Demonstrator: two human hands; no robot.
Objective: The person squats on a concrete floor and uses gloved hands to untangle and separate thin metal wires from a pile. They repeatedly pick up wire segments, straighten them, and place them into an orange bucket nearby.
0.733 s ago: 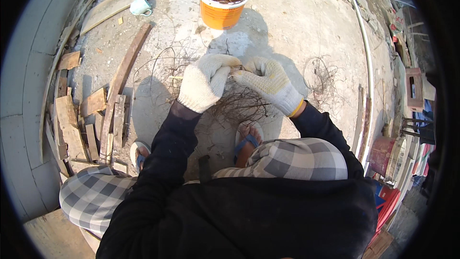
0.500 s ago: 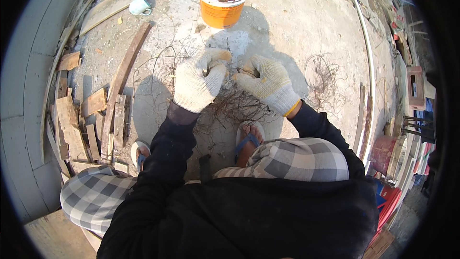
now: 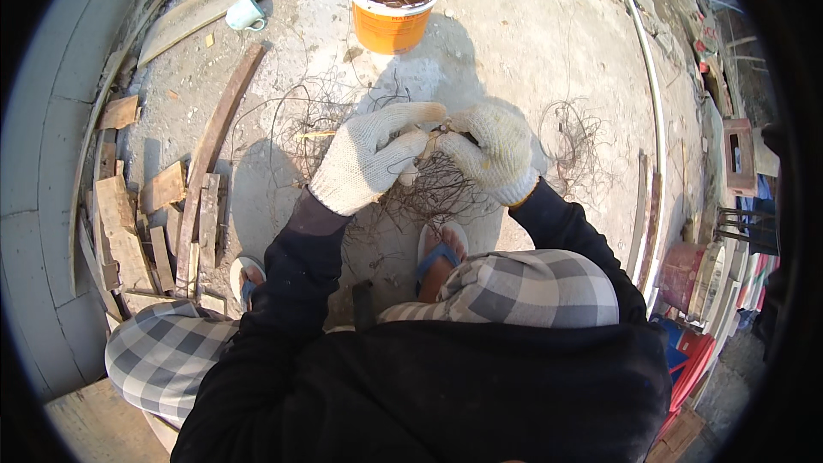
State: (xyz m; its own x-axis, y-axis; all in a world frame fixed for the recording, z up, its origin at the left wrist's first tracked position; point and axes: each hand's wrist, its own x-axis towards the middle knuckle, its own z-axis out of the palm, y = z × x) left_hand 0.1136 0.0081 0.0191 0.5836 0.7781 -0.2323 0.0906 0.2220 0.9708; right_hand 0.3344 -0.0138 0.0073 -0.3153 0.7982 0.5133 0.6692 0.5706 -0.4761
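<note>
My left hand (image 3: pixel 369 154), in a white knit glove, is closed with thumb and fingers pinching a thin piece of wire (image 3: pixel 441 128). My right hand (image 3: pixel 490 147), gloved the same way, pinches the wire from the other side, so the fingertips of both nearly meet. Below them a tangled heap of rusty wire (image 3: pixel 437 189) lies on the concrete in front of my foot. More loose wire (image 3: pixel 300 124) spreads to the left, and a separate coil of thin wire (image 3: pixel 573 141) lies to the right.
An orange bucket (image 3: pixel 393 27) with dark contents stands beyond my hands. A pale cup (image 3: pixel 244 13) lies on its side at the far left. Wood scraps (image 3: pixel 124 223) and a long board (image 3: pixel 214 154) line the left; a white pipe (image 3: pixel 656 103) runs along the right.
My two hands have come together, the left moving right and slightly down. Their fingertips now meet at the wire.
</note>
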